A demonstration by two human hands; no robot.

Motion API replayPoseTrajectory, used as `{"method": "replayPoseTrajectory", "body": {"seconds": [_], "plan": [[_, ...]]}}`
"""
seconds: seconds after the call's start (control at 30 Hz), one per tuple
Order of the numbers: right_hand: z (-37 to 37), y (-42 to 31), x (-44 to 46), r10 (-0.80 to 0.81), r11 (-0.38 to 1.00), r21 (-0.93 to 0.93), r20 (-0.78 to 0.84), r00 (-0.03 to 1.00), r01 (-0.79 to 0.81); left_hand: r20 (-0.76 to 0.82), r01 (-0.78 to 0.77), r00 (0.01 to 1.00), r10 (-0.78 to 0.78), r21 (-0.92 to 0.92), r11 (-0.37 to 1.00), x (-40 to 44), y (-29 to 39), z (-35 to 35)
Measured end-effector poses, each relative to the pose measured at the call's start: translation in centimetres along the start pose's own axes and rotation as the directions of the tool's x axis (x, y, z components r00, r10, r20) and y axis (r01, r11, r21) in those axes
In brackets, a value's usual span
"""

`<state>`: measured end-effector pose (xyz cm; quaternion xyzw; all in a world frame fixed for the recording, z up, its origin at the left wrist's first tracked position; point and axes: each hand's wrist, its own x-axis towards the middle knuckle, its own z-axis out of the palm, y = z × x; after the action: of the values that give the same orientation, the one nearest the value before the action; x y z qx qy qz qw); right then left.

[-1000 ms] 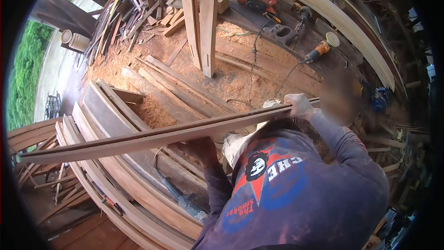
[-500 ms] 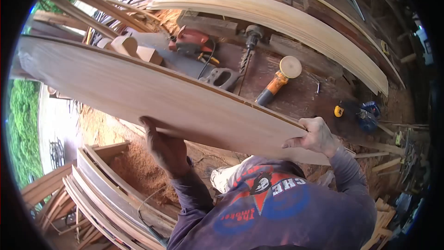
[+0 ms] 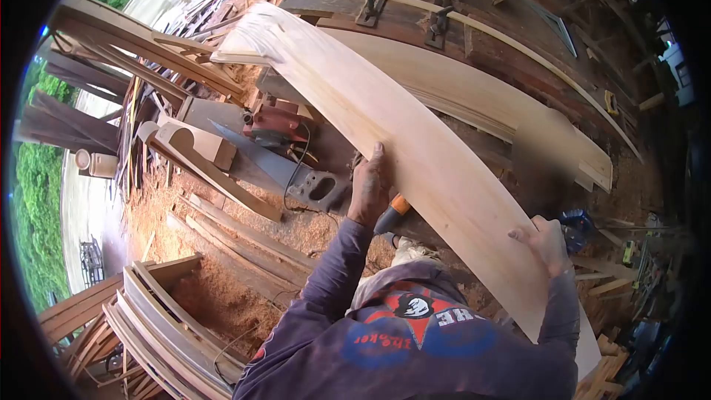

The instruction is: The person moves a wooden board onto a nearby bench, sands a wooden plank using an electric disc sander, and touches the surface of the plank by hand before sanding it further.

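A long, pale, slightly curved wooden board [image 3: 437,152] slants across the view, its far end at the upper left and its near end beside my right arm. My left hand [image 3: 370,189] grips its left edge near the middle, thumb on top and fingers underneath, out of sight. Closer to the near end, my right hand [image 3: 546,244] holds the right edge, thumb over the face. Beneath the board, the orange and black handle of an angle grinder [image 3: 392,215] sticks out by my left hand. A handsaw [image 3: 322,189] lies left of that hand.
Behind the board, a stack of curved boards [image 3: 474,96] rests on the bench. Clamps [image 3: 439,26] stand beyond it. A red power tool [image 3: 280,122] sits left, a blue tool [image 3: 578,230] right. More curved pieces [image 3: 167,326] are stacked at lower left, near sawdust [image 3: 222,300].
The board has swung its far end from the left toward the stack, and its broad face has turned upward. My left hand moved right and up with it; my right hand shifted slightly right and down.
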<state>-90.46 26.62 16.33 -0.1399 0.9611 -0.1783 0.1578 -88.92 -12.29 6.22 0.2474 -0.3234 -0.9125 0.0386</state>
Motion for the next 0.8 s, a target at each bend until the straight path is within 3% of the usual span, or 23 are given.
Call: {"method": "replayPoseTrajectory", "body": {"seconds": [0.03,0.07,0.17,0.23,0.33,0.43,0.5,0.6,0.8], "plan": [[-0.4,0.5,1.3,-0.055,0.979,-0.194,0.025,0.998,0.059,-0.005,0.026,1.0,-0.026,0.006,1.0,1.3,-0.4,0.8],[-1.1,0.8,2.5,-0.002,0.999,-0.043,0.026,1.0,0.003,-0.01,0.007,1.0,-0.006,0.059,0.998,2.4,-0.6,1.3],[-2.2,3.2,7.4,0.049,0.996,0.065,0.048,0.998,-0.052,-0.002,0.012,1.0,-0.012,0.082,0.997,5.6,-0.3,2.9],[-3.3,3.9,11.5,0.024,1.0,0.007,0.034,0.999,-0.025,-0.023,0.187,0.982,-0.188,0.276,0.943,7.4,0.2,3.0],[-3.4,5.3,17.7,0.016,0.999,-0.049,0.059,0.998,-0.013,-0.016,0.147,0.989,-0.148,0.274,0.951,11.7,-0.6,2.8],[-2.9,7.2,23.4,-0.045,0.994,-0.1,-0.022,0.999,0.042,-0.01,0.115,0.993,-0.116,0.242,0.963,14.3,-0.4,3.1],[-2.6,8.4,27.6,-0.081,0.97,-0.234,-0.073,0.994,0.062,-0.068,0.159,0.987,-0.149,0.191,0.969,16.5,-0.4,3.2],[-1.8,9.1,32.9,-0.145,0.984,-0.124,-0.147,0.979,0.127,-0.097,0.152,0.986,-0.138,0.158,0.976,19.8,-0.2,2.6],[-1.8,7.6,42.5,-0.125,0.987,-0.109,-0.031,0.992,0.121,-0.134,0.185,0.98,-0.149,0.327,0.927,24.6,3.5,3.5]]}}
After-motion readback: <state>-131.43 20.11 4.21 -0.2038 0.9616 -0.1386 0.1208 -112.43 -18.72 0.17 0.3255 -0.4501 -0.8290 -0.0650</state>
